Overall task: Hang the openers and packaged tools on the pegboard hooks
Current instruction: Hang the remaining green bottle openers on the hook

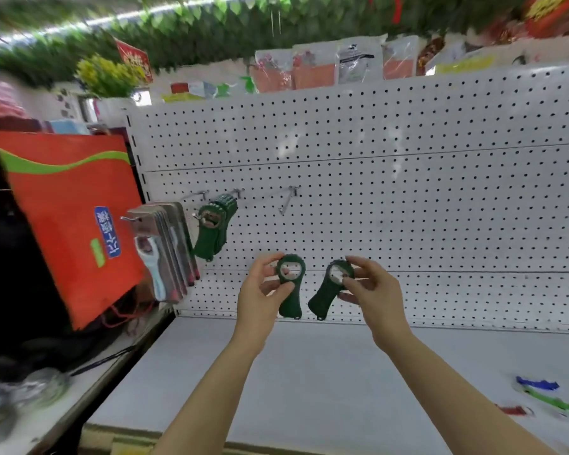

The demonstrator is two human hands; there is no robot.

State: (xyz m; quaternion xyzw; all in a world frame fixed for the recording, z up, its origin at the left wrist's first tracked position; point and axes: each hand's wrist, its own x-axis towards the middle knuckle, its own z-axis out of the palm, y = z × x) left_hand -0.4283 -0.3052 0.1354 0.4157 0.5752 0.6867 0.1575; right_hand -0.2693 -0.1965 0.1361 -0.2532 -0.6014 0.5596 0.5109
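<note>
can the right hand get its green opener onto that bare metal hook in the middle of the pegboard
Probably yes. The right hand pinches a dark green plastic bottle opener just below the bare metal hook on the white pegboard, and nothing lies between them.

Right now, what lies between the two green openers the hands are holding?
Nothing: head view shows only bare pegboard behind the gap between the left opener and right opener.

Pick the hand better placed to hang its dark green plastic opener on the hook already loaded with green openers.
Left, probably. The left hand pinches its dark green plastic opener nearer that loaded hook, up and to its left. The right hand grips its own green opener farther away, nearer the empty hook.
</note>
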